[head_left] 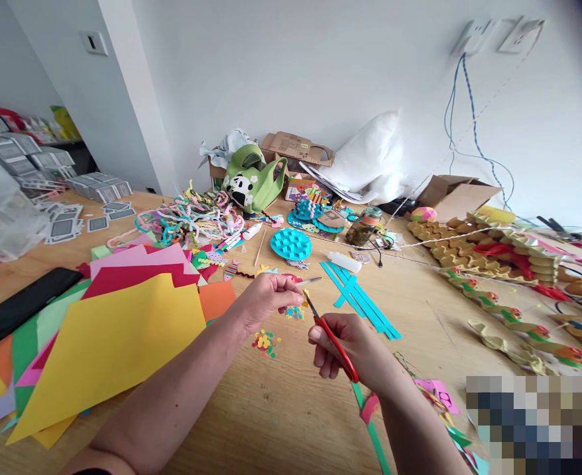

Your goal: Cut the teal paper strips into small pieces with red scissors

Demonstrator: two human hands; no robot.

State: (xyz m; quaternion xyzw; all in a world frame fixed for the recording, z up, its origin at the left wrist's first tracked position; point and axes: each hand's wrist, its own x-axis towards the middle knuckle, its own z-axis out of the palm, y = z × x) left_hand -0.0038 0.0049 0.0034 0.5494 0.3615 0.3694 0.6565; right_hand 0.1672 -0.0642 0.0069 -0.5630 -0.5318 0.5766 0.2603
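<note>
My right hand (338,346) grips a pair of red-handled scissors (335,346), its dark blades pointing up and left. My left hand (274,297) is pinched near the blade tips. At its fingertips shows a small yellow paper piece (305,301), partly hidden by the blades. A thin, pale, pointed thing (311,281) sticks out past the left fingers; whether it is held or lying behind them I cannot tell. Below the hands lie small coloured paper dots (265,341) and tiny blue and yellow bits (295,312). Blue paper strips (365,305) lie beyond my right hand.
Coloured paper sheets (137,330) and a black phone (26,305) cover the left side. A blue scalloped disc (291,244), a glass jar (363,227) and a green panda bag (254,181) stand farther back. Egg-carton pieces (499,257) and a white cord (437,241) are right.
</note>
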